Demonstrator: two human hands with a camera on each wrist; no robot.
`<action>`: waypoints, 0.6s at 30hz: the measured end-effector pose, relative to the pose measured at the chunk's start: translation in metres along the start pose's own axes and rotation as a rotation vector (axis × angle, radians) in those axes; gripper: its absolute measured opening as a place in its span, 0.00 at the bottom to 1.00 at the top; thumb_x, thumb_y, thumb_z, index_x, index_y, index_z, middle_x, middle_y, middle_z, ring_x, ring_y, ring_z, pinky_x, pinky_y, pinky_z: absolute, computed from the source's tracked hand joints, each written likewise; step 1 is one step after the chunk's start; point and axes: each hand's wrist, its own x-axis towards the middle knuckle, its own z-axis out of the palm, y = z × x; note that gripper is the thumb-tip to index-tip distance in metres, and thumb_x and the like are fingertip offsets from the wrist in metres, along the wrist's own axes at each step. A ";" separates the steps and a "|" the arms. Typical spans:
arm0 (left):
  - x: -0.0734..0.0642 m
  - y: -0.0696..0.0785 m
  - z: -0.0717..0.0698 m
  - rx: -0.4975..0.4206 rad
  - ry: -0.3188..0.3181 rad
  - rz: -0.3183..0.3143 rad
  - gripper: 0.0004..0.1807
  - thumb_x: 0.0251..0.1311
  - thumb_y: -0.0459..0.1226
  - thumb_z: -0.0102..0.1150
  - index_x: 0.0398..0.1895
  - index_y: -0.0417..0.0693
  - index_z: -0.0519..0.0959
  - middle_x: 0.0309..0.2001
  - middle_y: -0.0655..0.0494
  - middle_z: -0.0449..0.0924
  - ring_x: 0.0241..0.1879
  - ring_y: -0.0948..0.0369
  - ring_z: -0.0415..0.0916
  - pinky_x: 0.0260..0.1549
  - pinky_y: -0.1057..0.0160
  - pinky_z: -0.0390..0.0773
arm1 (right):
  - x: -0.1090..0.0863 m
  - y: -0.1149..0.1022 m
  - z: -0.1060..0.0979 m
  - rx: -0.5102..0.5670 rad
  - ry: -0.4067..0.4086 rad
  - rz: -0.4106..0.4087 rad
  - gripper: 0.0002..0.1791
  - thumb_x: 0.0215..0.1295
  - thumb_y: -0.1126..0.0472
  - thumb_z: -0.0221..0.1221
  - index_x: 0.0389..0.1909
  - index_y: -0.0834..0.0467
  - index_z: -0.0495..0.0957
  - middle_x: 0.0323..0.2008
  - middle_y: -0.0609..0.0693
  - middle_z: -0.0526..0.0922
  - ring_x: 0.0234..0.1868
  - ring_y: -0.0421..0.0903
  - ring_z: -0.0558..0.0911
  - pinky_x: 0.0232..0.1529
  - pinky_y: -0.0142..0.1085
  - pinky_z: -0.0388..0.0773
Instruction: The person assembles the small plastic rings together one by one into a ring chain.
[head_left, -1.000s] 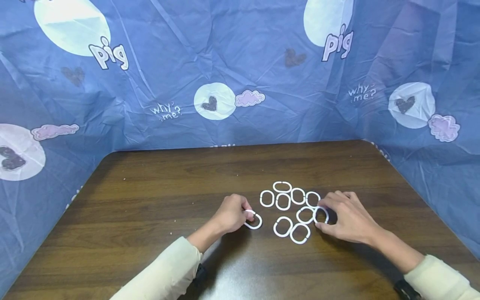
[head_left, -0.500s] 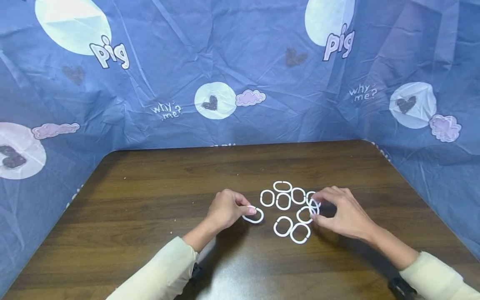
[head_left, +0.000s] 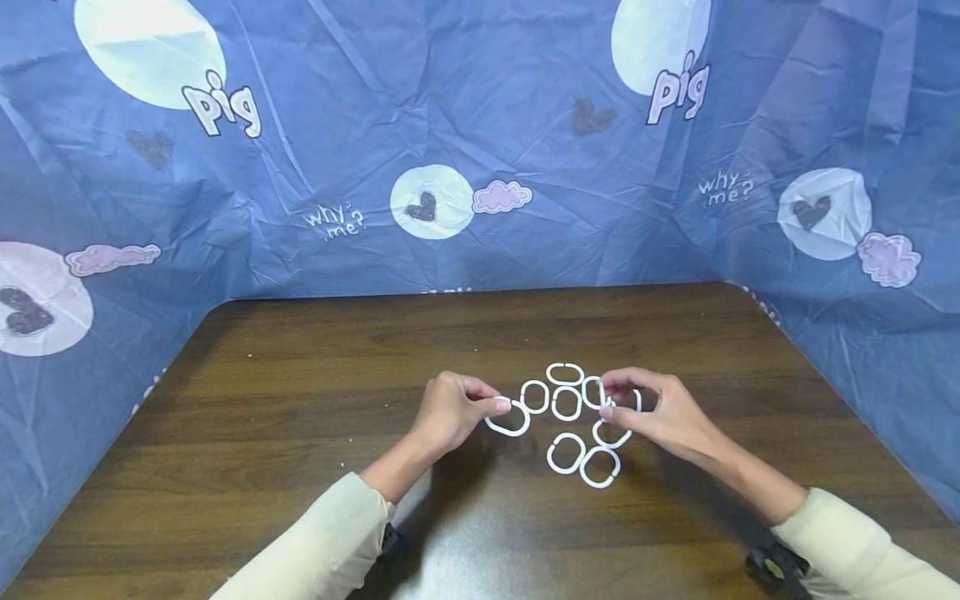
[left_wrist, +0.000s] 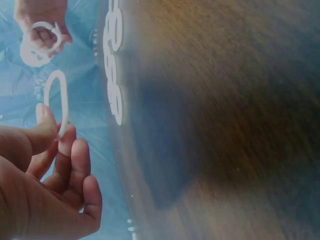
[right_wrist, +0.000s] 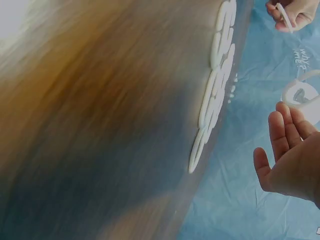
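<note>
Between thumb and fingertips my left hand (head_left: 453,414) pinches a white plastic C-shaped link (left_wrist: 65,102), raised off the tabletop left of the loose links. My right hand (head_left: 671,414) holds a second white link (right_wrist: 286,94) by thumb and fingers, above the right side of the loose links. The head view shows that link nearly edge-on, partly behind the fingers; the left wrist view shows it as a round loop. The two held links are apart. Several more white links (head_left: 600,486) lie flat on the table between and below the hands, some touching each other.
The brown wood-grain table (head_left: 360,350) has rounded far corners. A blue printed cloth (head_left: 480,100) hangs behind it and along both sides. Small white specks (head_left: 342,465) dot the tabletop on the left.
My right hand has moved left with its link, which has turned to nearly edge-on. My left hand and its link have risen slightly in the head view. The links on the table stay put.
</note>
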 end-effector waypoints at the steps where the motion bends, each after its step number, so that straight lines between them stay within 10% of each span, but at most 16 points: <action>1: 0.000 0.000 0.000 -0.003 0.005 -0.003 0.05 0.48 0.41 0.73 0.24 0.51 0.88 0.26 0.60 0.85 0.28 0.66 0.75 0.31 0.65 0.74 | 0.002 -0.001 0.001 0.025 -0.006 0.008 0.14 0.57 0.60 0.67 0.45 0.56 0.81 0.35 0.47 0.83 0.38 0.45 0.80 0.42 0.31 0.73; 18: 0.001 0.004 -0.005 -0.061 0.021 -0.032 0.07 0.46 0.41 0.75 0.24 0.48 0.87 0.22 0.60 0.83 0.23 0.66 0.71 0.26 0.66 0.73 | 0.027 -0.017 0.024 0.489 -0.058 0.102 0.20 0.64 0.63 0.55 0.52 0.72 0.73 0.43 0.57 0.81 0.45 0.45 0.79 0.50 0.33 0.72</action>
